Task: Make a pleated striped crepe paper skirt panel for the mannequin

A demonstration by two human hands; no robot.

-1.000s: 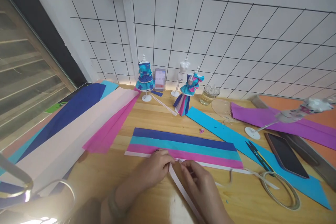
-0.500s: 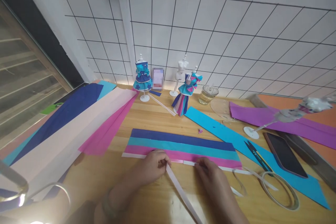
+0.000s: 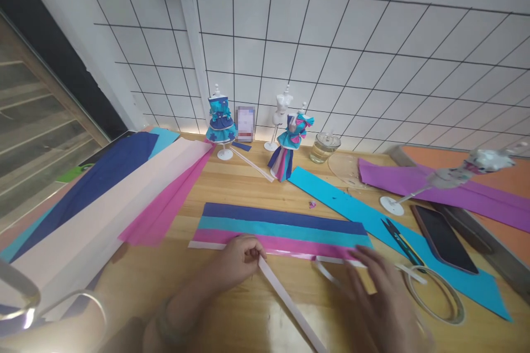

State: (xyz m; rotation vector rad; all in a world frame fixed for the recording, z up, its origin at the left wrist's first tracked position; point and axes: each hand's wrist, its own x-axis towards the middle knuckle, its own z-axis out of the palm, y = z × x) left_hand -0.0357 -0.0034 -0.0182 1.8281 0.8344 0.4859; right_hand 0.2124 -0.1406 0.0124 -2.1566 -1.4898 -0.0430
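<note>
A layered strip of navy, teal and pink crepe paper (image 3: pixel 281 229) lies flat on the wooden table (image 3: pixel 232 187), with a white tape line along its near edge. My left hand (image 3: pixel 238 256) rests closed on that edge and pinches the end of a white backing strip (image 3: pixel 287 303) that trails toward me. My right hand (image 3: pixel 383 295) is blurred by motion near the right end of the paper, fingers stretched toward a loose curl of white strip (image 3: pixel 327 271).
Long sheets of navy, pale pink and magenta paper (image 3: pixel 124 198) lie at left. Small mannequins in paper dresses (image 3: pixel 219 121) (image 3: pixel 290 146) stand at the back with a glass jar (image 3: pixel 324 148). A blue sheet (image 3: pixel 372 220), snips (image 3: pixel 399 240), tape roll (image 3: pixel 434 300) and phone (image 3: pixel 443 238) lie at right.
My right hand has slid rightward along the near edge of the pink paper, away from my left hand. The left hand stayed put holding the white strip.
</note>
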